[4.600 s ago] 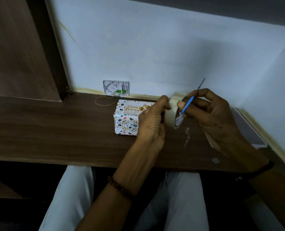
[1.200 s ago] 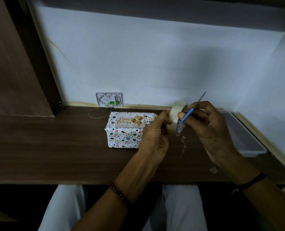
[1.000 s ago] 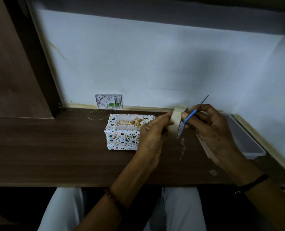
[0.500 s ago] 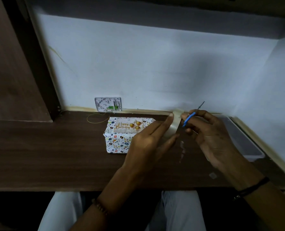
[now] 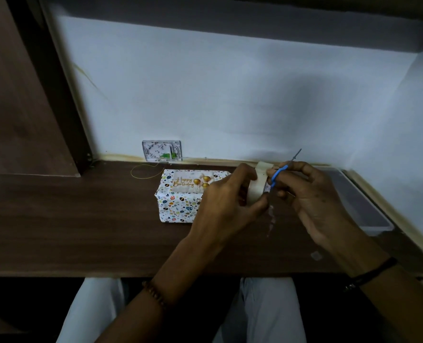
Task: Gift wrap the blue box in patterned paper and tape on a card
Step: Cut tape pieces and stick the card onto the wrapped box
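The box [image 5: 178, 205], wrapped in white patterned paper, sits on the dark wooden desk [image 5: 69, 219] near the back wall. A "Happy Birthday" card [image 5: 189, 182] lies on its top. To its right, above the desk, my left hand [image 5: 226, 206] grips a cream roll of tape [image 5: 257, 185] between fingers and thumb. My right hand [image 5: 312, 196] holds small blue-handled scissors [image 5: 279, 175] and touches the roll's far side. The scissor tips point up and to the right.
A translucent plastic tray [image 5: 368, 211] lies along the right wall. A socket plate [image 5: 162, 151] is on the back wall, with a thin yellow wire loop [image 5: 143, 172] below it. Small tape scraps [image 5: 315, 255] lie on the desk near its front edge.
My left hand, spread flat against the roll half a second ago, has curled around it again. The view dipped slightly; the box and card have stayed put.
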The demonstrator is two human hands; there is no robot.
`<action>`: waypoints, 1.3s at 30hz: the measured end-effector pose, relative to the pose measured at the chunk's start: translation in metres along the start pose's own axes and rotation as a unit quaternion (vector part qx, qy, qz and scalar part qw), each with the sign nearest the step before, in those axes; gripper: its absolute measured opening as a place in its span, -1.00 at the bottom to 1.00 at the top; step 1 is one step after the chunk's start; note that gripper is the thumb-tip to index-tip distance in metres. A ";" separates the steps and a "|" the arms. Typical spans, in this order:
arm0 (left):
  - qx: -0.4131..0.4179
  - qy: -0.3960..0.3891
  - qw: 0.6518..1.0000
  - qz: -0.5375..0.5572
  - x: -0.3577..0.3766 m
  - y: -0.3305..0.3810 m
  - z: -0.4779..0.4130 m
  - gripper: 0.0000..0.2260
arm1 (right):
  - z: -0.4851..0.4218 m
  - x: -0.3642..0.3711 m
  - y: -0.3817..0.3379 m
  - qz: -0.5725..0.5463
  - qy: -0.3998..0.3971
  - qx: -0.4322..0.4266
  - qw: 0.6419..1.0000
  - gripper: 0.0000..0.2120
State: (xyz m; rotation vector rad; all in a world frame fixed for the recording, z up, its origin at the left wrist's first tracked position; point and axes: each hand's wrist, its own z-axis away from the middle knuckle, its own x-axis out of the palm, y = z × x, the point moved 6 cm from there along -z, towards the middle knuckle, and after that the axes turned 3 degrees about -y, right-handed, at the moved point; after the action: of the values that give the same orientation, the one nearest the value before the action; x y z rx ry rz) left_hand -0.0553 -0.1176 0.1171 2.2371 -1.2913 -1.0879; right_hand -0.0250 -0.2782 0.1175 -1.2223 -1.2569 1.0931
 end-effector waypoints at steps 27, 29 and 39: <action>0.153 0.081 0.983 -0.065 -0.005 0.001 0.013 -0.67 | -0.005 -0.001 0.006 -0.061 -0.010 0.015 0.998 -0.82; 0.153 0.074 0.983 -0.068 -0.004 0.000 0.015 -0.69 | -0.004 -0.002 0.006 -0.071 -0.007 0.017 0.997 -0.83; -0.072 -0.024 0.993 0.093 -0.006 -0.009 0.000 -0.75 | 0.002 0.002 0.003 0.020 0.002 0.001 1.000 -0.92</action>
State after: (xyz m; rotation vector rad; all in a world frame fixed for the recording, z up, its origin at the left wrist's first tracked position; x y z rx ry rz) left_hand -0.0516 -0.1079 0.1139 1.9549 -1.3640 -1.1339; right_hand -0.0266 -0.2756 0.1146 -1.2516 -1.2325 1.1200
